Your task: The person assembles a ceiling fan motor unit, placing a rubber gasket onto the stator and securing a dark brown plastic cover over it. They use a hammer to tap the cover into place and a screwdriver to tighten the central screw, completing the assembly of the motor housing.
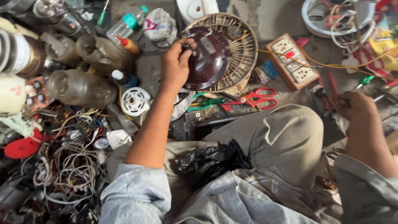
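Left hand (176,64) pinches the shaft of a maroon motor (209,58); right hand (356,110) grips a tool (321,97). Steady the motor firmly.

Maroon motor housing (209,58), red-handled scissors (259,98), green-handled pliers (209,102), black plastic bag (213,159), white spool (135,101)

One head-worn view looks steeply down from close above the lap (265,141), facing forward to the fan (219,54) lying just beyond the knee.
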